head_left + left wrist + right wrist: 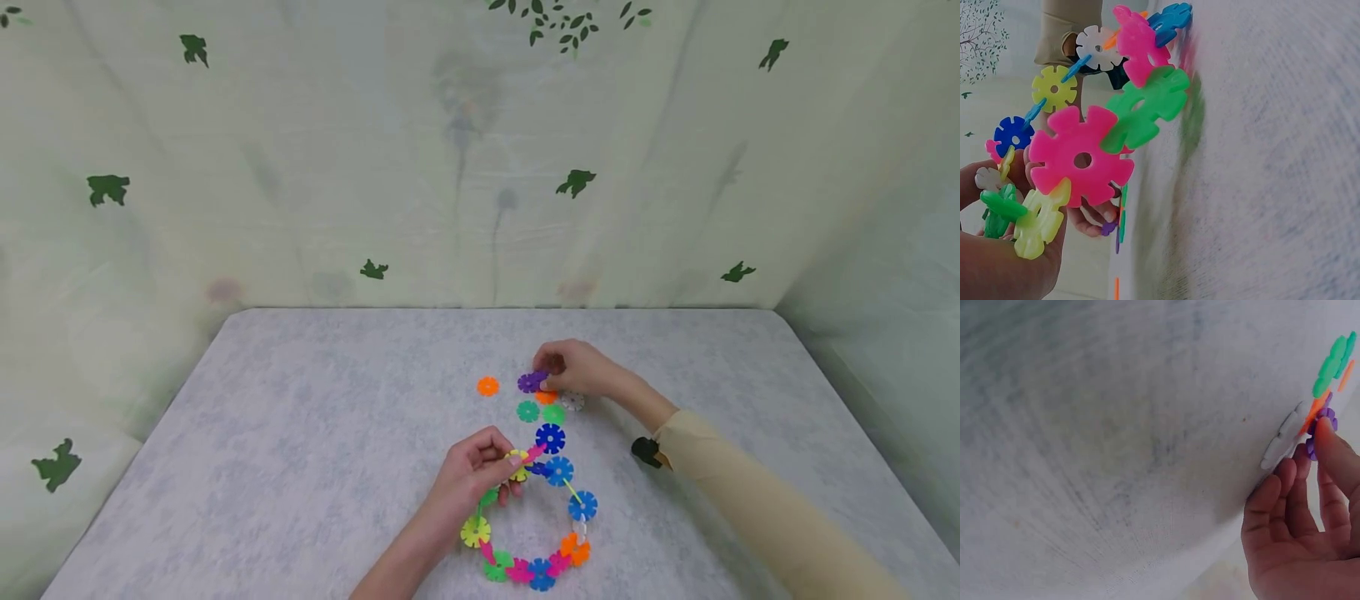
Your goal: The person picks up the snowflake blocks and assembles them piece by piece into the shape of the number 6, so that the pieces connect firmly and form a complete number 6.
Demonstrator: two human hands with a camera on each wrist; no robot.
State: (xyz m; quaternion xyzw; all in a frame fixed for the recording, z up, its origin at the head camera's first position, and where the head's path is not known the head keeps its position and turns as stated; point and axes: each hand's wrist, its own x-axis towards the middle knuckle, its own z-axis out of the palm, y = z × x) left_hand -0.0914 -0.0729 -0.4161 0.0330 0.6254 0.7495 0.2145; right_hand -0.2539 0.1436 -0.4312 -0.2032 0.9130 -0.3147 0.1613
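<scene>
- Pinching a yellow disc (517,466), the left hand (477,472) sits at about 11 o'clock on a ring of linked, notched discs; its thumb and forefinger are clamped on that disc.
- The ring lies low in the head view, near the person's side of the table (315,467), in mixed colours. Read from its middle, a light blue disc (558,471) is at 1 o'clock, an orange one (575,550) at 4, a blue one (541,575) at 6, a green one (498,567) at 7 and another yellow one (476,532) at 9.
- A dark blue disc (551,438) lies a little past 12 o'clock; whether it is joined to the ring I cannot tell.
- Beyond the ring, also towards 12, the right hand (579,367) holds a purple disc (539,378) clamped between thumb and finger, its other fingers bent near a white disc (574,402).
- From the purple disc, the white one is at 4 o'clock, a mint disc (528,411) at 7, a bright green disc (554,414) at 5, and a loose orange disc (488,386) well apart at 9.
- A beige sleeve (757,492) covers the right forearm, running off towards 4 o'clock.
</scene>
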